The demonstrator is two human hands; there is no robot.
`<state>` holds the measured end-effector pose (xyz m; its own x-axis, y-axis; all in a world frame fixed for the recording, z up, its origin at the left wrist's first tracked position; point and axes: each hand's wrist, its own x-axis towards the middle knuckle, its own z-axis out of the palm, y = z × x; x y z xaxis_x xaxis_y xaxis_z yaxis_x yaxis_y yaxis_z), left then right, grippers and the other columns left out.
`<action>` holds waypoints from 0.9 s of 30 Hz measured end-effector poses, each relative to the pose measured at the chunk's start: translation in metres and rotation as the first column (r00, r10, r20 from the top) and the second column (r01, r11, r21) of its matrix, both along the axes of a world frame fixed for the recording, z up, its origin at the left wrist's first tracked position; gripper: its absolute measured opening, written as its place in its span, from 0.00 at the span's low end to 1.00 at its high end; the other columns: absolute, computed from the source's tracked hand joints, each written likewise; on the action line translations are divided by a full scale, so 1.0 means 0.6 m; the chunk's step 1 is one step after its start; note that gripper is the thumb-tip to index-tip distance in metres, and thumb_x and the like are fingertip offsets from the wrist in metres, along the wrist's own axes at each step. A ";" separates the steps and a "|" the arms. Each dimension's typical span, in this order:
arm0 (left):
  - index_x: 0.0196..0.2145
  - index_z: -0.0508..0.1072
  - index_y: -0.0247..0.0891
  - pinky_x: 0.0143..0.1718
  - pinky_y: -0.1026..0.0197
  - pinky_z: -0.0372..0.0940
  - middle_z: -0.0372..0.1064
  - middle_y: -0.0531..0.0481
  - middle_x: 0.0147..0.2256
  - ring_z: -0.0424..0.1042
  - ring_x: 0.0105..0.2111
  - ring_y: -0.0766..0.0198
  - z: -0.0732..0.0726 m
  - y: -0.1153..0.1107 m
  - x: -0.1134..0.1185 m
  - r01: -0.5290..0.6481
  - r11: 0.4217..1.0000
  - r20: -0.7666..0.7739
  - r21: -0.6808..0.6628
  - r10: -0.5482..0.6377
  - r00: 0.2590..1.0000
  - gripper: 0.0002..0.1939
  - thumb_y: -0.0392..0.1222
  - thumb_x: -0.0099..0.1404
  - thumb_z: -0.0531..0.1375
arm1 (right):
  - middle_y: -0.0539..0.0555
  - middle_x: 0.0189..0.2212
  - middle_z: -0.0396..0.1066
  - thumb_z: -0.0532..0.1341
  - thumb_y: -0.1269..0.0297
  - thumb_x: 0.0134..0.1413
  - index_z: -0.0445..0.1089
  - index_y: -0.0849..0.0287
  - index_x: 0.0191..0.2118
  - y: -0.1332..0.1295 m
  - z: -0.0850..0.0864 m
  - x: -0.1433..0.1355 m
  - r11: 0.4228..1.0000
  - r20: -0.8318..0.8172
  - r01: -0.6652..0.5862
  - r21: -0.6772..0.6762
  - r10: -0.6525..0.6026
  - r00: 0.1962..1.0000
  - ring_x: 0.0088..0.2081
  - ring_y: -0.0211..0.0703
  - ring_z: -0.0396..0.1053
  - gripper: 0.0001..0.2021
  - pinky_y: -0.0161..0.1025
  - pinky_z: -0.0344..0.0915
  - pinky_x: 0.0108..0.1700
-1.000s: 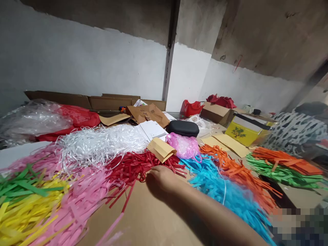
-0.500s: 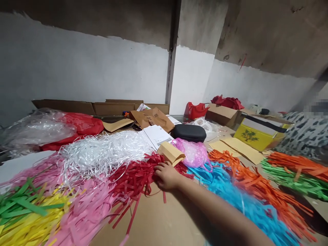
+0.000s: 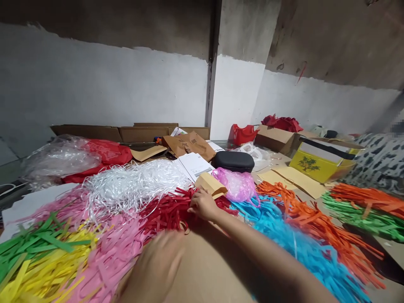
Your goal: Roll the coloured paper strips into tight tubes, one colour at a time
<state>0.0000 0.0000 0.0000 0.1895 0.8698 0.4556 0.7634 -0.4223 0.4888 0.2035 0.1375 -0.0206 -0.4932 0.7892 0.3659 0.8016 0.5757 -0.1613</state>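
Observation:
My right hand (image 3: 203, 205) reaches forward to the right end of a pile of red strips (image 3: 167, 209), its fingers closed on some of them. Nearer to me, my left hand (image 3: 160, 261) is smeared by motion above the brown cardboard surface (image 3: 208, 269), just short of the red pile. Whether its fingers hold anything is not clear. Beside the red pile on the left lie pink strips (image 3: 116, 240). A bundle of shiny white strings (image 3: 135, 185) lies behind it. A folded tan paper packet (image 3: 212, 185) sits just beyond my right hand.
Blue strips (image 3: 293, 240) and orange strips (image 3: 315, 223) lie to the right, yellow strips (image 3: 59, 256) and green strips (image 3: 38, 235) to the left. Behind are a pink plastic bag (image 3: 236, 185), a black case (image 3: 234, 161) and a yellow box (image 3: 322, 162). A person in patterned clothing (image 3: 378, 160) is at far right.
My left hand has come into view from below, moving toward the red strips. My right hand stays at the red pile, its fingers drawn in more. The view has shifted slightly.

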 end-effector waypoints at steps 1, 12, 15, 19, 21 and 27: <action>0.53 0.72 0.40 0.58 0.41 0.64 0.71 0.45 0.55 0.70 0.54 0.53 0.000 0.033 0.015 0.008 1.000 -0.088 0.026 -0.006 0.996 0.16 0.45 0.70 0.61 | 0.54 0.37 0.78 0.70 0.60 0.58 0.79 0.56 0.33 -0.008 0.006 -0.006 1.000 0.005 0.005 0.007 -0.005 1.000 0.45 0.51 0.67 0.06 0.46 0.55 0.48; 0.40 0.78 0.39 0.55 0.43 0.58 0.77 0.52 0.32 0.74 0.39 0.56 0.068 0.217 0.015 0.010 0.880 -0.471 0.476 0.245 0.848 0.09 0.32 0.67 0.59 | 0.71 0.54 0.72 0.61 0.50 0.64 0.70 0.71 0.57 -0.085 -0.066 -0.060 0.998 0.122 0.068 -0.002 -0.067 0.990 0.57 0.63 0.65 0.28 0.56 0.57 0.61; 0.37 0.79 0.40 0.55 0.45 0.53 0.78 0.51 0.30 0.73 0.37 0.56 0.155 0.209 -0.032 0.036 0.730 -0.406 0.683 0.338 0.849 0.12 0.30 0.65 0.56 | 0.75 0.52 0.73 0.59 0.50 0.66 0.70 0.77 0.57 -0.071 -0.080 -0.066 0.992 0.131 0.113 -0.057 -0.104 0.986 0.60 0.67 0.62 0.30 0.63 0.48 0.67; 0.37 0.77 0.37 0.55 0.44 0.48 0.75 0.50 0.30 0.68 0.35 0.58 0.242 0.152 -0.068 0.009 0.468 -0.252 0.884 0.460 0.852 0.10 0.31 0.67 0.55 | 0.74 0.48 0.76 0.59 0.57 0.66 0.74 0.75 0.53 -0.079 -0.058 -0.059 0.988 0.088 0.116 -0.103 -0.107 0.990 0.58 0.66 0.64 0.23 0.65 0.41 0.69; 0.32 0.76 0.39 0.51 0.50 0.53 0.68 0.53 0.24 0.63 0.28 0.60 0.240 0.104 -0.066 0.144 0.453 -0.359 0.880 0.434 0.826 0.14 0.31 0.68 0.52 | 0.75 0.49 0.75 0.60 0.63 0.63 0.75 0.75 0.51 -0.114 -0.047 -0.059 0.985 0.051 0.112 -0.132 -0.106 0.993 0.59 0.69 0.63 0.19 0.68 0.40 0.68; 0.45 0.76 0.34 0.46 0.46 0.60 0.67 0.52 0.24 0.68 0.27 0.58 0.080 -0.067 -0.061 0.345 0.708 -0.652 0.616 0.212 0.728 0.13 0.33 0.68 0.52 | 0.54 0.41 0.79 0.60 0.45 0.62 0.75 0.54 0.50 -0.312 -0.104 -0.124 0.897 -0.404 -0.275 -0.346 0.122 0.907 0.45 0.50 0.76 0.21 0.45 0.69 0.53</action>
